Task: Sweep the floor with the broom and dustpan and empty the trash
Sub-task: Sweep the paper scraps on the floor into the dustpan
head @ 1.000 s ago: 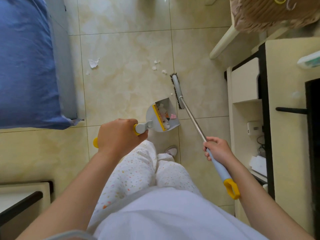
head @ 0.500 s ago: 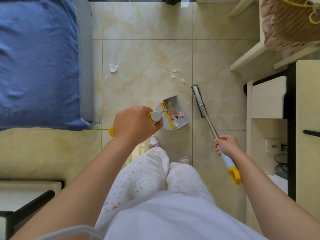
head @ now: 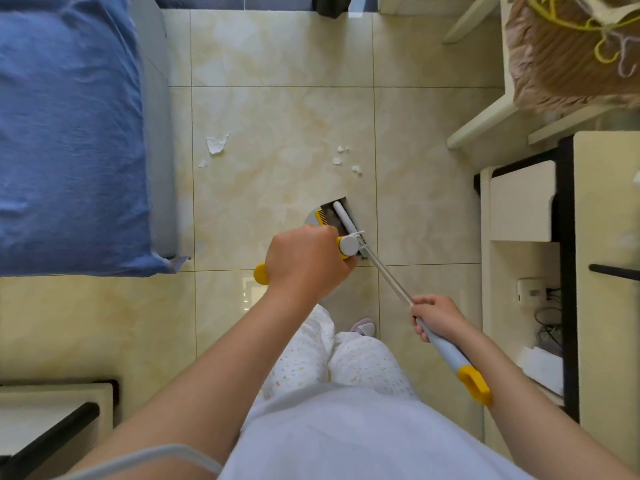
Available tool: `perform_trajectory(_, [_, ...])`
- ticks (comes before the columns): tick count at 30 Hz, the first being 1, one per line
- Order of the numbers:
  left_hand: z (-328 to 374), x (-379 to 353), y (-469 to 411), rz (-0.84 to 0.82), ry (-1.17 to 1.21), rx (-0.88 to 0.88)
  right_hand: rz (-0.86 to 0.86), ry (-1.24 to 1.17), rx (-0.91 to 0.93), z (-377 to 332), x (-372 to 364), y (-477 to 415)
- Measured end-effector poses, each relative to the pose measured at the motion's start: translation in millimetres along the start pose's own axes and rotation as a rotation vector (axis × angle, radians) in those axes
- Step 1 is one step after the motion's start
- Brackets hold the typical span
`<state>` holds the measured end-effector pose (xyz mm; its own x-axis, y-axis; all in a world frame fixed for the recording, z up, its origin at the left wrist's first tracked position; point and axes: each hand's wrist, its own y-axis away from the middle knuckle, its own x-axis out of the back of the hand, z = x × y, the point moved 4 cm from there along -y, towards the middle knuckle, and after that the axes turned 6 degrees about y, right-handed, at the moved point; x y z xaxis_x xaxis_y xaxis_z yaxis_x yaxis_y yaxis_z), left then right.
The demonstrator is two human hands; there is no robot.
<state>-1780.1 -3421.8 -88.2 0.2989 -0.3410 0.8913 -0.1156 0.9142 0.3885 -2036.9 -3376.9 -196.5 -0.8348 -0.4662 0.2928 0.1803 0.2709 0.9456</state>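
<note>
Your left hand (head: 308,265), forearm stretched forward, is fisted round the dustpan handle (head: 260,273), while your right hand (head: 438,317), lower and nearer your body, grips the broom handle (head: 450,355).

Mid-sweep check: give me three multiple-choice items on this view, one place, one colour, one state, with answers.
1. The broom head lies: A) in the dustpan B) raised overhead C) out of view.
2. The broom's handle end is: A) red B) yellow C) green.
3. The left hand: A) hangs open B) is an empty fist C) grips the dustpan handle.
Answers: 1 A, the head lies within the pan's outline; 2 B, a yellow loop behind the right hand; 3 C, it wraps the yellow handle.
</note>
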Motion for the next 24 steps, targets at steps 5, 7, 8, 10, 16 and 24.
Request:
perform_trajectory(5, [-7, 1, 6, 0.004, 0.001, 0.003, 0.003, -0.108, 0.003, 11, 13, 18])
perform_trajectory(7, [-11, 3, 8, -0.001, 0.022, 0.010, 0.011, -0.127, 0.008, 8, 15, 23])
perform_trajectory(8, [-13, 4, 9, 0.002, 0.029, 0.010, 0.014, -0.137, 0.010, 5, 15, 24])
perform_trajectory(10, [-18, 5, 14, 0.012, 0.028, 0.015, 0.028, -0.150, 0.016, -3, 15, 25])
perform_trajectory(16, [-44, 7, 21, 0.018, 0.047, 0.080, 0.064, -0.159, 0.065, -38, 14, 31])
perform_trajectory(24, [-75, 33, -4, 0.096, 0.145, 0.233, 0.111, -0.131, 0.162, -94, 19, 36])
